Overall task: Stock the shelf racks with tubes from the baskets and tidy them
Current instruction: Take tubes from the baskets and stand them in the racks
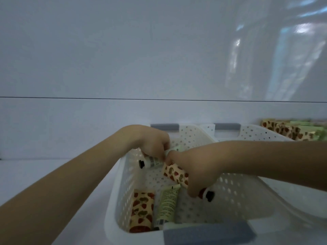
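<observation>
A white perforated basket (122, 190) with grey handles stands in front of me on the white shelf. Both hands reach into it. My left hand (152, 145) grips a pale green tube (152, 161) with a black cap pointing left. My right hand (196, 172) is closed around a strawberry-print tube (175, 174) whose black cap (209, 195) sticks out below the fingers. On the basket floor lie another strawberry-print tube (141, 211) and a green tube (168, 204), side by side.
A second white perforated basket (251, 133) stands behind and to the right. Stocked strawberry-print and green tubes (292, 129) are lined up at the far right. A white back wall rises behind the shelf.
</observation>
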